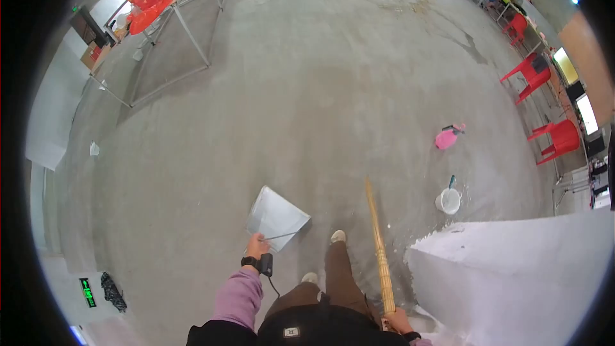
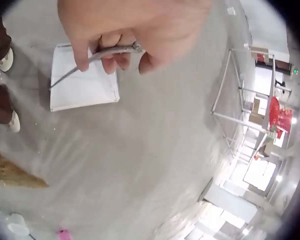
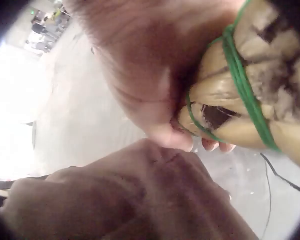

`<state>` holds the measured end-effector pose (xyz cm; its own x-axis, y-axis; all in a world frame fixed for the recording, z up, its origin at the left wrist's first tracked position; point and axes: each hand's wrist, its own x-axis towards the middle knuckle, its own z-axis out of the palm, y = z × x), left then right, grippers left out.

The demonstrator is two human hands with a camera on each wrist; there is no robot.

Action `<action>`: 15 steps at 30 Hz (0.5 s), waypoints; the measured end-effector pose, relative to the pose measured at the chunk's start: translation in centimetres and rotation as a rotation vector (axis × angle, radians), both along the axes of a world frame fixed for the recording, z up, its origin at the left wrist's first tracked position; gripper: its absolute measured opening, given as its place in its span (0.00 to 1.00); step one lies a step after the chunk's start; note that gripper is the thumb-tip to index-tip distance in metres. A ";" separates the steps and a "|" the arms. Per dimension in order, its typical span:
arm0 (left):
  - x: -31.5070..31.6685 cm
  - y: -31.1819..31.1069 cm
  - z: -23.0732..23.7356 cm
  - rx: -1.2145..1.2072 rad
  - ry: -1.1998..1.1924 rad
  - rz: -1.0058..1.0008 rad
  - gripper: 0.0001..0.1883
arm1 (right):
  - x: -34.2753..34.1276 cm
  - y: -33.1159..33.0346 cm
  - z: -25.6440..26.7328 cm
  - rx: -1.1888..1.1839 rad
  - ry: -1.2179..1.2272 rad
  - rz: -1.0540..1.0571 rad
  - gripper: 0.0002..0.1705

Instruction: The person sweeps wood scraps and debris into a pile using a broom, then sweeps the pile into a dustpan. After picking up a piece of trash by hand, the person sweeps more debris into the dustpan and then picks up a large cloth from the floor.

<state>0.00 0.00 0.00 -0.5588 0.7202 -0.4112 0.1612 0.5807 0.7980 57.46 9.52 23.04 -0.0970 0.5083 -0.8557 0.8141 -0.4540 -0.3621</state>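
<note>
A white dustpan hangs near the floor at the person's left, and its thin metal handle runs up into the fingers of the left hand. In the left wrist view, fingers of that hand curl around the handle above the white pan. By the right hip, the right hand grips a long, yellow bamboo broom near its upper end, the tip pointing forward. Seen from the right wrist, the thick bundle is bound with green cord, and the hand's fingers wrap partly out of sight behind it.
To the front right stand a white bucket with a tool in it and a pink spray bottle. A white block lies close on the right. Red chairs line the right side; a metal frame stands far left.
</note>
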 end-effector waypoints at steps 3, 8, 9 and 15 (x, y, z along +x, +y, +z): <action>0.9 3.3 10.4 -0.178 0.184 -0.064 0.16 | -1.6 8.4 0.8 0.006 0.079 -0.235 0.08; -1.7 5.7 10.0 -0.459 0.457 0.322 0.23 | -5.4 24.1 -3.1 0.078 0.173 -0.213 0.07; -2.0 5.5 9.8 -0.458 0.470 0.298 0.25 | -7.2 26.8 -2.6 0.057 0.188 -0.232 0.07; -1.7 5.1 8.8 -0.416 0.253 0.189 0.30 | -14.9 39.6 -1.9 -0.326 0.387 -0.602 0.07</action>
